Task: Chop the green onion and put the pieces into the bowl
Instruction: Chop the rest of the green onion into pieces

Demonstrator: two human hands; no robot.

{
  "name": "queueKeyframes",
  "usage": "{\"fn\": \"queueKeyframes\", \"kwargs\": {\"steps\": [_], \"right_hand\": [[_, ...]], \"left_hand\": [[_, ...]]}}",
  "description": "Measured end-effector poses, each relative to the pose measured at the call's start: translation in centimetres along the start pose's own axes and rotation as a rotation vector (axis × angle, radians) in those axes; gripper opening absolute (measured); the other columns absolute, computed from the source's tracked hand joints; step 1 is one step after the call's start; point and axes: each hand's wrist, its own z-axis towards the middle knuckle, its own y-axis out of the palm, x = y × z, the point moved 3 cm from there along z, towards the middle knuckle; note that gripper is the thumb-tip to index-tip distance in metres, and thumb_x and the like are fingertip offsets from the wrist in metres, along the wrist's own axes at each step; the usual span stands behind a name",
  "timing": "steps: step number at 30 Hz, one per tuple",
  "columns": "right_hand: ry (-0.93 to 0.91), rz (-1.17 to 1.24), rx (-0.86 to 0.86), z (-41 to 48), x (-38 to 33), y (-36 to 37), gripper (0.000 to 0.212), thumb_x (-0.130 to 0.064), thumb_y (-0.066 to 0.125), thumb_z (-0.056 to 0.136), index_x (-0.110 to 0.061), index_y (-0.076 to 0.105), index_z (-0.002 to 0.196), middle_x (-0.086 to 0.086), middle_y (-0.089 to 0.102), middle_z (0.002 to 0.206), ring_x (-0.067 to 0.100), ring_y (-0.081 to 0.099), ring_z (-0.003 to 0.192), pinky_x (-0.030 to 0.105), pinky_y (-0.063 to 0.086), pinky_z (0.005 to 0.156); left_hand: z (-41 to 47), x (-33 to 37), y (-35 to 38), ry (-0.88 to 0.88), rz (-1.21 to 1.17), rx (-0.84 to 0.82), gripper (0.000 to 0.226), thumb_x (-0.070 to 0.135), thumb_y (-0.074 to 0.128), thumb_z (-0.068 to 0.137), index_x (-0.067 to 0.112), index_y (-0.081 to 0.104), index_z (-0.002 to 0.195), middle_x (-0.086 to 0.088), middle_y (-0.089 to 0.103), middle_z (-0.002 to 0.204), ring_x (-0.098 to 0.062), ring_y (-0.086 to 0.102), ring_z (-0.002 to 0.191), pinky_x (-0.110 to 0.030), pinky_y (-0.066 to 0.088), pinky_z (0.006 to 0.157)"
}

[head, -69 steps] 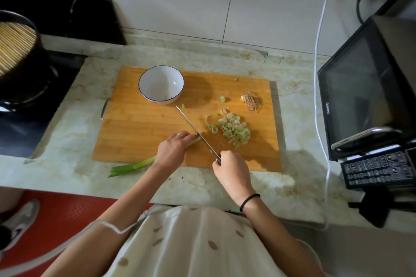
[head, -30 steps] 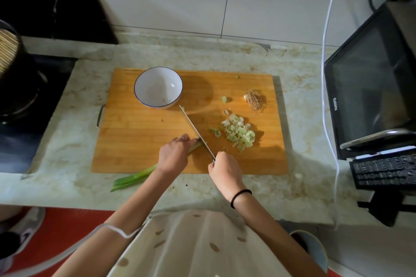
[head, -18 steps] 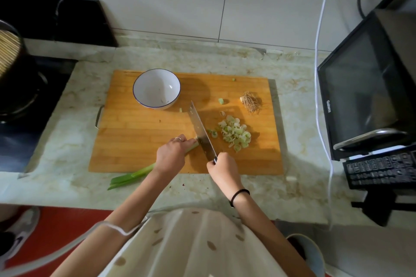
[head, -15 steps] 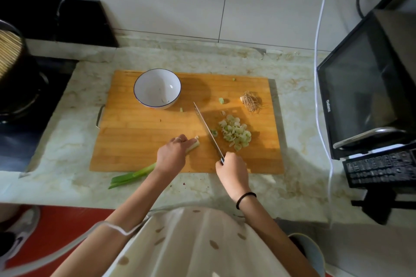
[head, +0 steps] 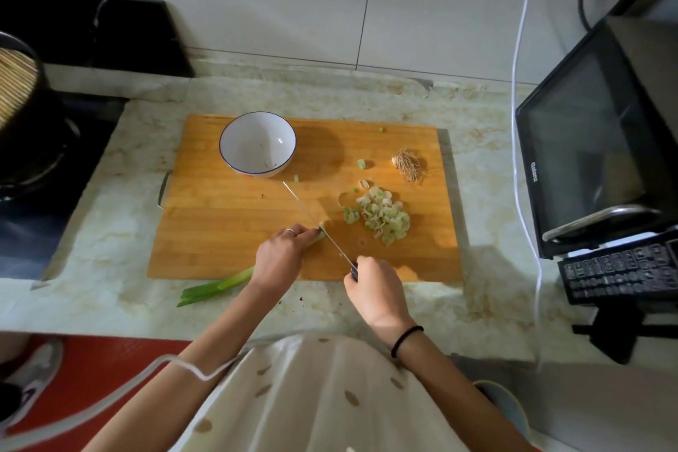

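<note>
Kitchen surface (head: pixel 121 216), cutting board (head: pixel 220 231) center-frame: my left grip (head: pixel 280 255) pins green onion (head: pixel 220 284), my right grip (head: pixel 374 286) clenches knife (head: pixel 304 208), mid-chop. Pieces (head: pixel 383 215) piled right of blade; next I'd feed onion forward, slice again, bowl (head: pixel 234 158) later.

A home kitchen, by the look of it: a marbled counter (head: pixel 488 297) under a tiled wall (head: pixel 279 0), a wooden board (head: pixel 220 227) with a bowl (head: pixel 253 147) on it, a dark pot (head: pixel 40 143) on a black hob (head: pixel 36 242) at left, and probably a microwave (head: pixel 587 143) at right.
</note>
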Motion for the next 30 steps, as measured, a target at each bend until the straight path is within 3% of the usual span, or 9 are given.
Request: {"fn": "queueKeyframes", "kwargs": {"steps": [3, 7, 11, 18, 24, 30], "right_hand": [[-0.009, -0.013, -0.006, -0.1, -0.2, 0.1, 0.023, -0.017, 0.049, 0.088, -0.016, 0.038, 0.067, 0.008, 0.062, 0.077, 0.027, 0.059, 0.072, 0.026, 0.03, 0.054], [-0.003, -0.04, -0.018, -0.1, -0.2, 0.4, 0.036, -0.015, 0.048, 0.089, -0.02, 0.028, 0.059, 0.01, 0.064, 0.08, 0.029, 0.06, 0.075, 0.027, 0.03, 0.055], [0.032, -0.021, -0.036, 0.1, -0.5, 0.6, 0.02, -0.015, 0.048, 0.089, -0.015, 0.04, 0.071, 0.01, 0.065, 0.083, 0.029, 0.061, 0.077, 0.027, 0.032, 0.055], [0.081, -0.018, -0.069, 1.0, -1.0, 0.9, 0.011, -0.014, 0.049, 0.089, -0.01, 0.058, 0.085, 0.01, 0.067, 0.092, 0.031, 0.063, 0.087, 0.028, 0.038, 0.059], [0.096, -0.009, -0.072, 1.7, -1.3, 1.6, 0.012, -0.014, 0.05, 0.09, -0.009, 0.06, 0.089, 0.009, 0.067, 0.093, 0.03, 0.063, 0.087, 0.027, 0.037, 0.059], [0.11, 0.013, -0.065, 2.7, -2.0, 2.1, 0.011, -0.013, 0.049, 0.09, -0.01, 0.059, 0.088, 0.009, 0.067, 0.091, 0.029, 0.064, 0.085, 0.028, 0.038, 0.057]], "left_hand": [[0.0, 0.1, -0.1, 0.009, -0.008, 0.009, 0.053, -0.009, 0.057, 0.072, 0.025, 0.066, 0.112, -0.001, 0.067, 0.099, -0.029, 0.062, 0.073, -0.028, 0.044, 0.043], [0.1, 0.3, -0.2, 0.015, -0.017, 0.015, 0.05, -0.011, 0.058, 0.07, 0.021, 0.068, 0.106, -0.003, 0.068, 0.095, -0.03, 0.062, 0.074, -0.029, 0.046, 0.041], [0.2, 0.4, -0.2, 0.014, -0.007, 0.024, 0.047, -0.011, 0.059, 0.071, 0.021, 0.069, 0.104, -0.003, 0.067, 0.092, -0.029, 0.06, 0.072, -0.029, 0.045, 0.04], [0.8, 0.0, 0.1, 0.006, 0.025, -0.004, 0.049, -0.009, 0.057, 0.074, 0.024, 0.068, 0.109, -0.001, 0.066, 0.095, -0.027, 0.059, 0.075, -0.023, 0.035, 0.043], [1.0, 0.1, 0.1, 0.032, 0.028, -0.027, 0.04, -0.011, 0.063, 0.068, 0.016, 0.07, 0.097, -0.004, 0.067, 0.094, -0.028, 0.061, 0.071, -0.022, 0.033, 0.042], [0.9, 0.0, -0.1, 0.027, -0.013, -0.019, 0.037, -0.01, 0.063, 0.068, 0.014, 0.07, 0.096, -0.006, 0.068, 0.094, -0.03, 0.062, 0.072, -0.024, 0.038, 0.042]]}}
